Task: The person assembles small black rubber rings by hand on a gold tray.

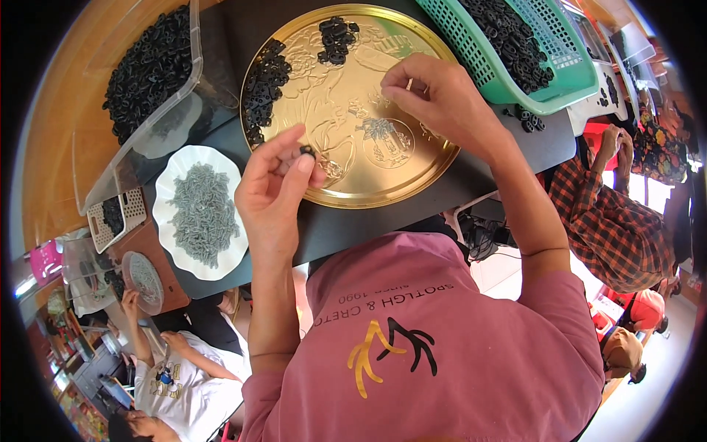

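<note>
My left hand [274,184] is over the near left rim of a round gold tray [434,166], with a small black plastic part [307,150] pinched between thumb and fingers. Over the tray's right side, my right hand [451,103] has thumb and fingertips drawn together; whatever may be between them is hidden. A small cluster of grey screws [379,131] lies on the tray between my hands. Two piles of black plastic parts sit on the tray, one along the left rim [265,85] and one at the far side [337,40].
Left of the tray stands a white scalloped dish [168,247] heaped with grey screws, and beyond it a clear bin [195,51] of black parts. A green basket [541,99] of black parts is at the far right. Co-workers sit on both sides.
</note>
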A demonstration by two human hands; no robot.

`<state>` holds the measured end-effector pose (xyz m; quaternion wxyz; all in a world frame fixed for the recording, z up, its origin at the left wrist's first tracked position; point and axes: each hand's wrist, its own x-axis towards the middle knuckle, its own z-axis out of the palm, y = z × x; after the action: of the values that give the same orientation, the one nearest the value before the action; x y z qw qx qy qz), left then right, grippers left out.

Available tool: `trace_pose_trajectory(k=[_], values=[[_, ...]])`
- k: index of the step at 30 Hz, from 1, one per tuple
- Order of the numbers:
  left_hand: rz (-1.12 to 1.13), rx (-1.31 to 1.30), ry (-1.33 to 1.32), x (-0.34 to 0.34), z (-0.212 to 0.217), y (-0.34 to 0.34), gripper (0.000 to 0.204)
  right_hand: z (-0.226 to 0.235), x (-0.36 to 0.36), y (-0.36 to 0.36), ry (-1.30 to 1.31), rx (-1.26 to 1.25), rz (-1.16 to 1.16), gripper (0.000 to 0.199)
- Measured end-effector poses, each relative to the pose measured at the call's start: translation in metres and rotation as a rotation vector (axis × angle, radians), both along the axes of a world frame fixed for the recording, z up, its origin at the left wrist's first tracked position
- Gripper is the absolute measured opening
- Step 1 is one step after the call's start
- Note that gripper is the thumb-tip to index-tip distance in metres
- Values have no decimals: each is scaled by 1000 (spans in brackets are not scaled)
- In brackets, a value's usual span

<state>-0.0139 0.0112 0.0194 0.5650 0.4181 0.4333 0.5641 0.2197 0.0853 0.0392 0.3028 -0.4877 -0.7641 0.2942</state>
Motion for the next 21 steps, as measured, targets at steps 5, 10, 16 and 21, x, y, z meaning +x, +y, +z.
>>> trace_pose_trajectory(k=[5,10,16,21], values=[[-49,-64,-48,-10,-4,-18,19,-8,-7,-3,-136,96,179,10],[-62,-71,-15,-9,-6,-24,19,-2,-21,-1,-376,150,252,12],[-68,-102,-13,-7,-9,-23,19,0,-24,6,-434,239,200,14],[-56,-88,16,-2,-6,-22,19,3,-18,9,-489,216,235,14]])
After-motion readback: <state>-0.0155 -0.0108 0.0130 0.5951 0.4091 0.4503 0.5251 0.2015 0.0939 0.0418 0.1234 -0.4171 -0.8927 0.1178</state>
